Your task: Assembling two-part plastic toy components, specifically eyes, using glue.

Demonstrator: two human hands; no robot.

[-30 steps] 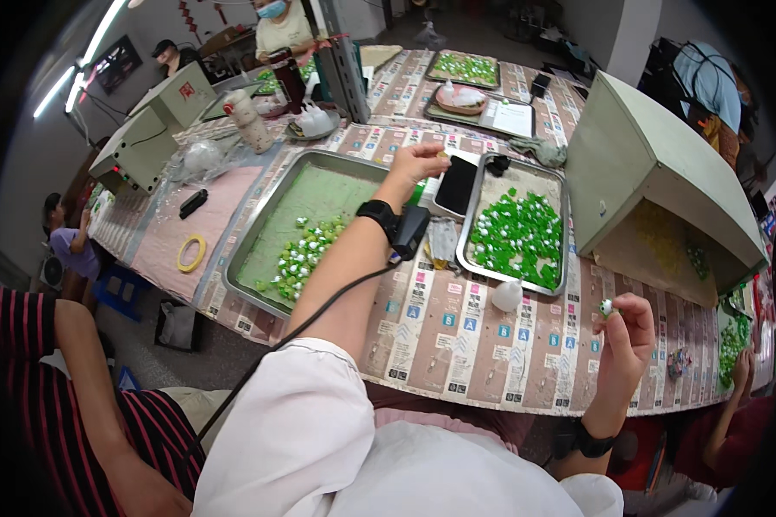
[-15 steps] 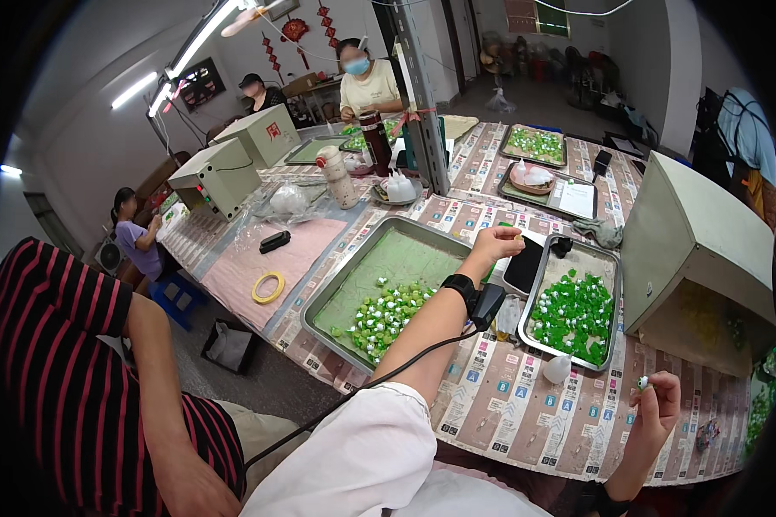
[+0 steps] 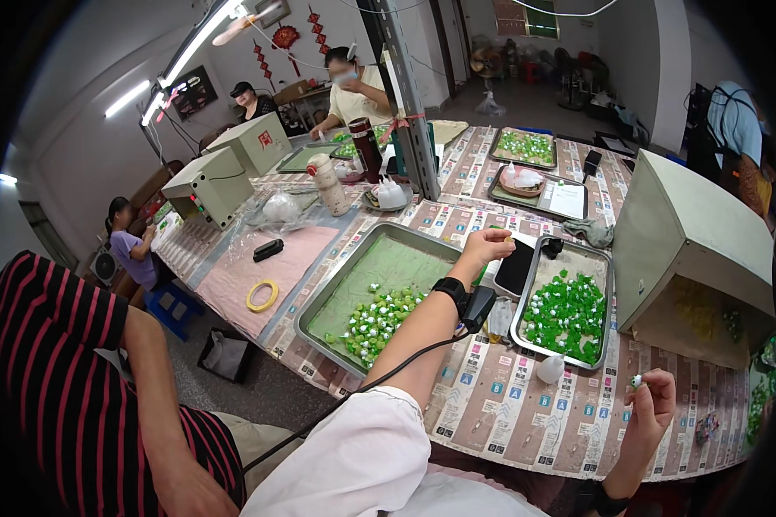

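Observation:
My left hand (image 3: 490, 246) is raised above the table between the two metal trays, wearing a black wrist strap with a cabled device. Its fingers are pinched together at something tiny and yellowish that I cannot make out. My right hand (image 3: 653, 403), near the table's right front, pinches a small white-and-green piece (image 3: 636, 381) between thumb and fingertips. Under my left forearm, the larger tray (image 3: 379, 237) holds many light green and white round pieces (image 3: 375, 323). The smaller tray (image 3: 610, 284) holds bright green pieces with white parts (image 3: 569, 314). A white squeeze bottle (image 3: 550, 370) stands just before it.
A beige open-fronted box (image 3: 698, 233) stands at the right. A black phone (image 3: 515, 265) lies between the trays. Yellow tape (image 3: 262, 294) rests on pink cloth. A metal post (image 3: 409, 103) rises from the table. A co-worker in a striped shirt (image 3: 69, 370) sits close at my left.
The whole view has shifted slightly. Both my hands keep their pinches with little movement. At the back, a masked co-worker has raised a hand toward the head.

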